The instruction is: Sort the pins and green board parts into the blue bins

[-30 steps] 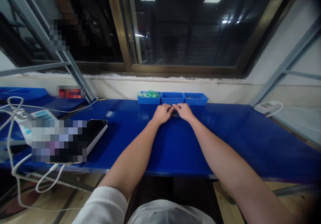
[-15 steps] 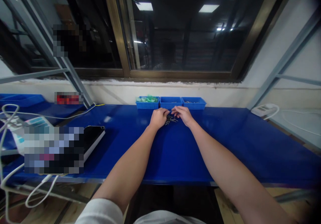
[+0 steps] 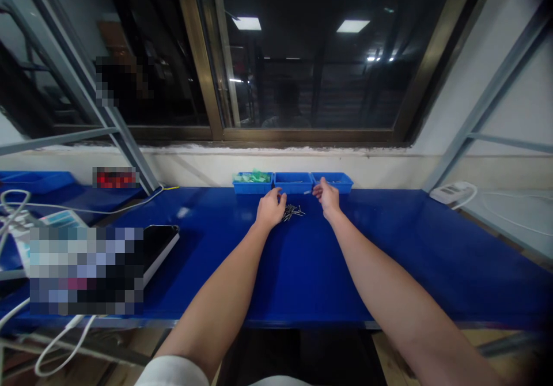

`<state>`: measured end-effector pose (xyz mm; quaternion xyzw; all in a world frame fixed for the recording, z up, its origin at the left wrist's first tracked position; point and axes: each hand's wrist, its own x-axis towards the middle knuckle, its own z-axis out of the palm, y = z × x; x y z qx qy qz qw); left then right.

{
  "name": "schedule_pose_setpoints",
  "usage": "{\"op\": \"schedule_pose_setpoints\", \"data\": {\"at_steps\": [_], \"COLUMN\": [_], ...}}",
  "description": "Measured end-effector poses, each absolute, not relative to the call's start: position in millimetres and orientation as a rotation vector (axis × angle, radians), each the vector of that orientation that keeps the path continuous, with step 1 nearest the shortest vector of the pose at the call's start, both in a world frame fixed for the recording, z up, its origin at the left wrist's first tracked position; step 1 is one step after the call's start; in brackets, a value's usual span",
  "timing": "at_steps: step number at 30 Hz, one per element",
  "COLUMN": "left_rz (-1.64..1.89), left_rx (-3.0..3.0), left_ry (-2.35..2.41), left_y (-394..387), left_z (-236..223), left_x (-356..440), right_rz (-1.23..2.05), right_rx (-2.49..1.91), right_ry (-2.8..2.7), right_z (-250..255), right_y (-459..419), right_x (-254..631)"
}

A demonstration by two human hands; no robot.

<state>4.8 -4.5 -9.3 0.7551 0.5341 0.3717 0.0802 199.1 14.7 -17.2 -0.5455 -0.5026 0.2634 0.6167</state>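
A small pile of thin dark metal screws or pins lies on the blue tabletop; their exact kind is too small to make out. My left hand rests at the pile's left side, thumb and fingers apart and slightly bent, partly covering it. To the right of the pile, my right hand is in front of the right blue bin, its fingers loosely bent and apart. I see nothing clearly held in either hand. A small pale spot shows just left of the right fingertips.
Beside the right bin stand a middle blue bin and a left blue bin with green-and-clear packets. A dark flat device with white cables lies at left. A power strip sits far right, near grey metal posts.
My hands have drawn apart. The right hand has moved right, towards the right bin, and more of the pile shows. The left hand stays beside the pile, its fingers looser.
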Motion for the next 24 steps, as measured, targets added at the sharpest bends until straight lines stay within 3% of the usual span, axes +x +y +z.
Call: {"op": "schedule_pose_setpoints", "data": {"at_steps": [4,9,17,24], "left_rz": [1.048,0.903,0.321,0.206], "left_rx": [2.250,2.269,2.548,2.537], "left_ry": [1.613,1.633,1.481,1.488], "left_y": [-2.1,-1.8,-12.6,-8.8], "left_z": [-11.0,-12.4,-15.2,-18.5], "left_x": [5.3,4.1,5.2,10.3], "right_rz": [0.731,0.779,0.446,0.322], "right_rx": [-1.036,-1.095,-1.540,-1.585], "right_ry": [-0.981,-1.001,-1.758,-1.908], "right_z": [-13.9,-13.8,-21.7,-28.8], "right_y": [13.8,10.7,2.8,3.9], "right_x": [206.5,204.2,184.1,177.8]}}
